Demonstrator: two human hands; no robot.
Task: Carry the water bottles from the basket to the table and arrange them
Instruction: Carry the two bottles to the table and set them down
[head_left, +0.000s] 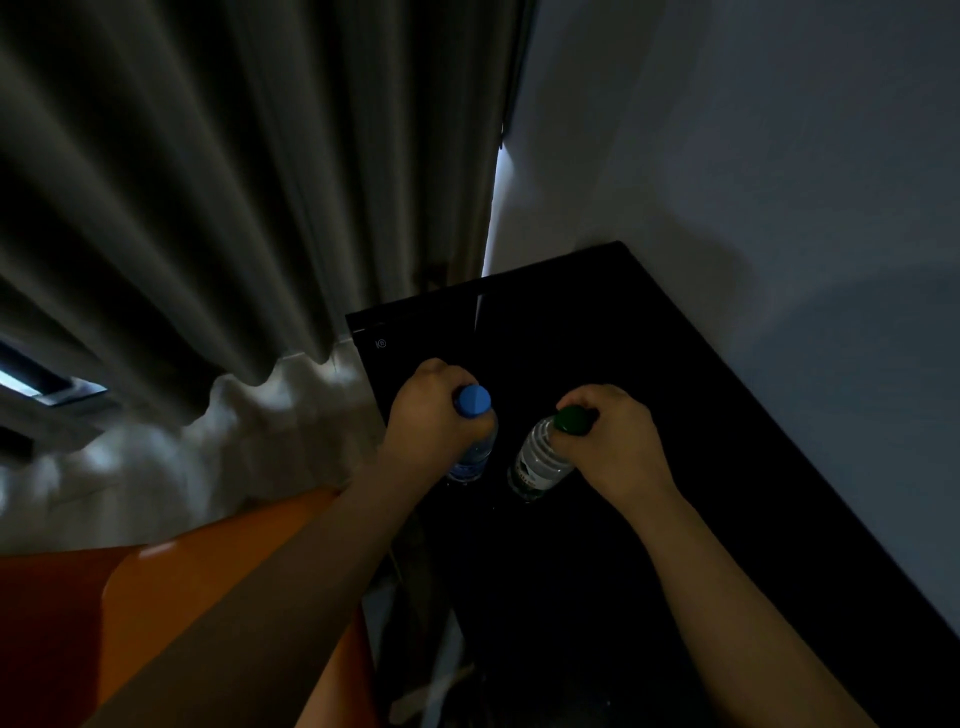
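My left hand (431, 415) grips the neck of a clear water bottle with a blue cap (474, 447). My right hand (618, 441) holds a second clear bottle with a dark green cap (540, 462) by its top. Both bottles stand roughly upright side by side over the black table (649, 364), a small gap between them. In the dim light I cannot tell whether their bases touch the tabletop. No basket is in view.
The black table sits in a corner against a pale wall (779, 182) on the right. A grey curtain (234, 182) hangs at the left above a light floor. An orange chair (182, 597) stands at the lower left, beside the table's edge.
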